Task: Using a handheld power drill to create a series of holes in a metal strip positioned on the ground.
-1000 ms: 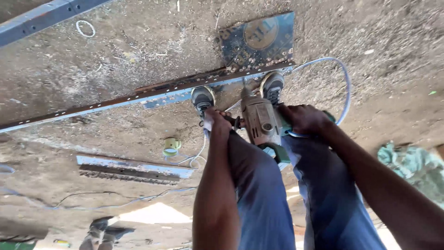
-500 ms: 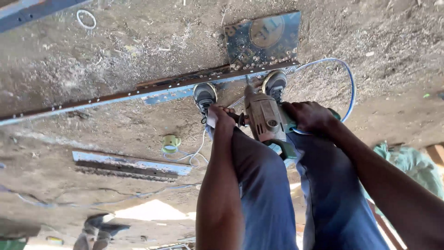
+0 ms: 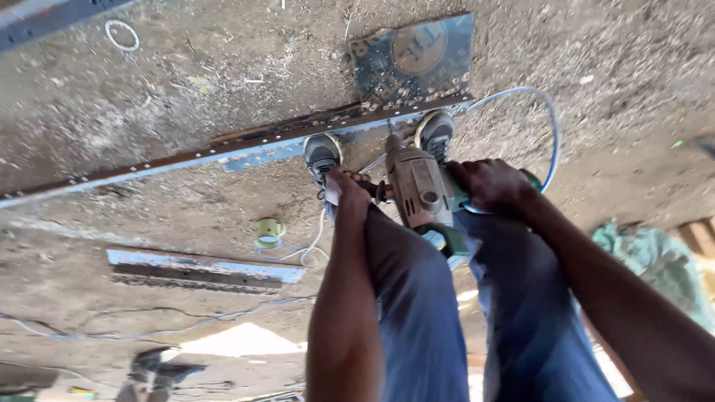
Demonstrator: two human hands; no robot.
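Observation:
A power drill (image 3: 418, 187) with a dusty grey body points down at a long metal bar (image 3: 223, 152) that lies across the dirt floor. My left hand (image 3: 344, 187) grips the drill's side handle. My right hand (image 3: 488, 182) is closed on its rear grip. Both of my shoes (image 3: 322, 154) stand on the bar, one on each side of the drill bit. The drill's pale blue cable (image 3: 547, 126) loops away to the right.
A square dark metal plate (image 3: 413, 56) lies beyond the bar. A shorter metal strip (image 3: 201, 269) and a small yellow-green roll (image 3: 268, 232) with white cord lie at left. A green cloth (image 3: 655, 260) is bunched at right. A white ring (image 3: 121, 33) lies far left.
The view has drifted slightly; the drill and both hands keep the same grip and place over the bar.

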